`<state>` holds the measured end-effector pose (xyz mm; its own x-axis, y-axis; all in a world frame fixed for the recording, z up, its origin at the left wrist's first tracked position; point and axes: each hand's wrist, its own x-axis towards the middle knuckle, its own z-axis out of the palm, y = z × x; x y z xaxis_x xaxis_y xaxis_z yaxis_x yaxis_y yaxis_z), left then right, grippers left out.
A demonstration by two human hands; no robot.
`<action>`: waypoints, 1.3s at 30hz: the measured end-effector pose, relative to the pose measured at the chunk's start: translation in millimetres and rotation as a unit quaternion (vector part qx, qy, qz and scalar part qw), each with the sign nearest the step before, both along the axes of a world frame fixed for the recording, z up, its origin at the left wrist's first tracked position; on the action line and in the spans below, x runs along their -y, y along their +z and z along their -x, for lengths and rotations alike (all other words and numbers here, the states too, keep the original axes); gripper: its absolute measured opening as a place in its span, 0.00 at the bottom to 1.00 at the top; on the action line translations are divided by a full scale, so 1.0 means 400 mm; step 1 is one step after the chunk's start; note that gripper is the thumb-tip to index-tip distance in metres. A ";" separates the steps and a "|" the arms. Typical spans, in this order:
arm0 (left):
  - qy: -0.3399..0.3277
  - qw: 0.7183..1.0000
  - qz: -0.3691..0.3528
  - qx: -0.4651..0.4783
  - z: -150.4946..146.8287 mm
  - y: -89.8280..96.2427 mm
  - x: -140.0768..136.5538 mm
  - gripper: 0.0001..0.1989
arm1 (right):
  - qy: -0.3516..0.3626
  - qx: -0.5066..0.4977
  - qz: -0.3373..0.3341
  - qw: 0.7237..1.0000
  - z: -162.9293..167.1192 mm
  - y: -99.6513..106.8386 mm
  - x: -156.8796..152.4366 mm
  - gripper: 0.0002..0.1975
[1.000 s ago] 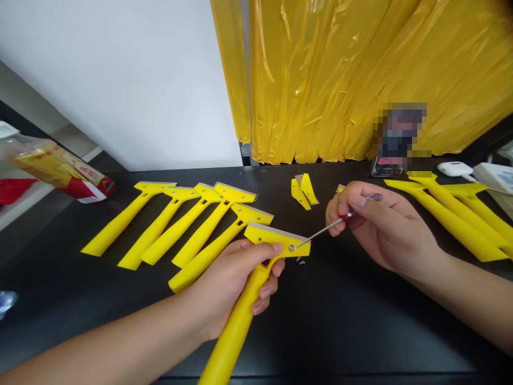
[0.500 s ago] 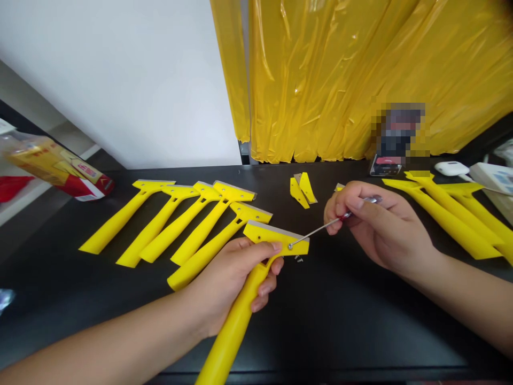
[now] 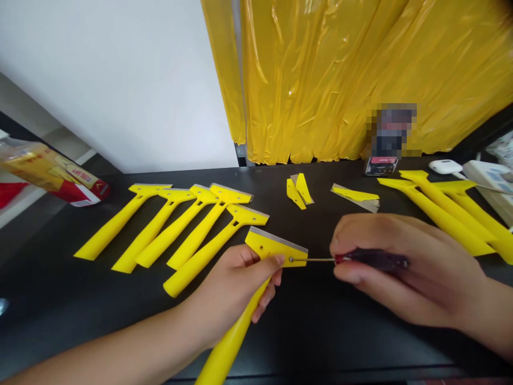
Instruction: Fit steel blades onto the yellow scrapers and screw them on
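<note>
My left hand (image 3: 236, 286) is closed around the neck of a yellow scraper (image 3: 256, 248), its thumb pressing on the flat head plate. A grey blade edge shows along the top of that head. One hole near the plate's left end looks bare, and a small screw (image 3: 291, 259) sits in the right one. My right hand (image 3: 404, 267) grips the dark handle of a screwdriver (image 3: 316, 260), whose thin shaft lies level with its tip at the screw. Behind my right hand, a yellow plate (image 3: 352, 193) lies across a grey blade on the table.
Several yellow scrapers (image 3: 156, 230) with blades lie fanned out at the left. Two more yellow plates (image 3: 295, 193) rest near the back. Further scraper handles (image 3: 449, 214) lie at the right, by a phone (image 3: 382, 144) and a white case (image 3: 444, 167). A red-yellow package (image 3: 60, 171) stands far left.
My right hand has moved lower and turned, bringing the screwdriver from a slant to nearly level. A plate and blade behind it came into view. My left hand still holds the scraper.
</note>
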<state>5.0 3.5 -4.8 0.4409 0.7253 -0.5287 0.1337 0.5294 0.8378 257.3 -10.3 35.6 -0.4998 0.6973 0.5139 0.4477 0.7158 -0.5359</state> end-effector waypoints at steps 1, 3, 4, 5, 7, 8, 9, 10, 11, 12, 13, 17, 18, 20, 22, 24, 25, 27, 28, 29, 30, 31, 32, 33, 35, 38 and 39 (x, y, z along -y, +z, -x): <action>0.000 1.000 -0.003 -0.004 0.000 -0.002 0.001 0.21 | -0.005 0.026 -0.040 0.999 0.005 0.006 0.005 0.03; -0.001 1.000 -0.004 -0.013 -0.001 -0.005 0.000 0.22 | -0.010 0.068 -0.102 0.992 0.012 0.015 0.013 0.05; -0.003 1.000 -0.004 -0.018 -0.002 -0.007 -0.001 0.22 | -0.008 0.084 -0.117 0.990 0.014 0.018 0.018 0.06; -0.005 1.000 -0.005 -0.020 -0.002 -0.008 -0.002 0.22 | -0.004 0.097 -0.119 0.988 0.016 0.022 0.022 0.06; -0.006 1.000 -0.009 -0.024 -0.003 -0.010 -0.004 0.22 | 0.002 0.105 -0.095 0.990 0.020 0.030 0.031 0.06; -0.005 1.000 -0.010 -0.024 -0.004 -0.010 -0.004 0.22 | 0.005 0.103 -0.074 0.992 0.022 0.033 0.035 0.06; -0.003 1.000 -0.009 -0.025 -0.005 -0.010 -0.004 0.21 | 0.008 0.095 -0.049 0.994 0.024 0.035 0.038 0.05; -0.002 1.000 -0.008 -0.025 -0.006 -0.010 -0.004 0.21 | 0.012 0.079 -0.022 0.997 0.026 0.037 0.040 0.04; -0.002 1.000 -0.007 -0.026 -0.007 -0.010 -0.003 0.21 | 0.014 0.057 0.008 0.998 0.026 0.038 0.040 0.03; -0.002 1.000 -0.007 -0.026 -0.007 -0.009 -0.003 0.21 | 0.016 0.028 0.038 0.999 0.026 0.039 0.040 0.03; -0.002 1.000 -0.008 -0.024 -0.007 -0.008 -0.004 0.21 | 0.014 0.000 0.069 0.998 0.024 0.039 0.039 0.02; 0.004 1.000 -0.006 -0.016 -0.006 -0.007 -0.006 0.20 | -0.002 -0.033 0.121 0.992 0.013 0.041 0.030 0.06; 0.005 1.000 -0.004 -0.015 -0.005 -0.008 -0.006 0.20 | -0.002 -0.018 0.100 0.995 0.011 0.041 0.027 0.06; 0.005 1.000 -0.001 -0.018 -0.005 -0.010 -0.007 0.21 | -0.003 0.009 0.034 0.999 0.012 0.042 0.024 0.05; 0.003 1.000 -0.002 -0.022 -0.006 -0.013 -0.008 0.21 | -0.003 0.023 -0.015 1.000 0.015 0.043 0.025 0.05; 0.002 1.000 -0.007 -0.023 -0.006 -0.014 -0.007 0.21 | 0.006 0.029 -0.022 0.999 0.017 0.044 0.029 0.06; 0.003 1.000 -0.009 -0.023 -0.007 -0.013 -0.006 0.22 | 0.012 0.029 -0.014 0.999 0.017 0.045 0.033 0.06; 0.006 1.000 -0.011 -0.023 -0.006 -0.011 -0.004 0.22 | 0.014 0.017 0.022 1.000 0.011 0.047 0.041 0.04; 0.007 1.000 -0.012 -0.021 -0.006 -0.009 -0.003 0.21 | 0.004 0.006 0.049 0.999 0.007 0.048 0.044 0.05; 0.008 1.000 -0.012 -0.019 -0.005 -0.008 -0.002 0.21 | -0.010 -0.002 0.078 0.997 0.002 0.049 0.048 0.07; 0.008 1.000 -0.012 -0.018 -0.005 -0.007 -0.002 0.21 | -0.023 -0.002 0.102 0.995 -0.002 0.049 0.050 0.09; 0.008 1.000 -0.012 -0.015 -0.004 -0.007 -0.002 0.21 | -0.033 0.002 0.114 0.993 -0.006 0.047 0.051 0.11; 0.007 1.000 -0.012 -0.014 -0.004 -0.008 -0.002 0.21 | -0.037 0.008 0.112 0.993 -0.009 0.045 0.052 0.11; 0.004 1.000 -0.011 -0.013 -0.004 -0.009 -0.003 0.21 | -0.034 0.012 0.099 0.994 -0.010 0.042 0.052 0.10; 0.001 1.000 -0.012 -0.017 -0.003 -0.013 -0.005 0.21 | -0.023 0.006 0.062 0.998 -0.008 0.037 0.051 0.08; 0.003 1.000 -0.014 -0.020 -0.003 -0.016 -0.008 0.21 | -0.029 -0.005 0.056 0.998 -0.001 0.037 0.046 0.07; 0.004 1.000 -0.015 -0.018 -0.003 -0.015 -0.009 0.21 | -0.034 -0.005 0.075 0.997 0.001 0.041 0.043 0.06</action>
<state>6.1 7.0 -10.9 0.4163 0.7442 -0.5223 0.1598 0.5057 0.8478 256.8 -27.5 51.9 -0.4435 0.7990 0.4061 0.4866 0.5952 -0.6396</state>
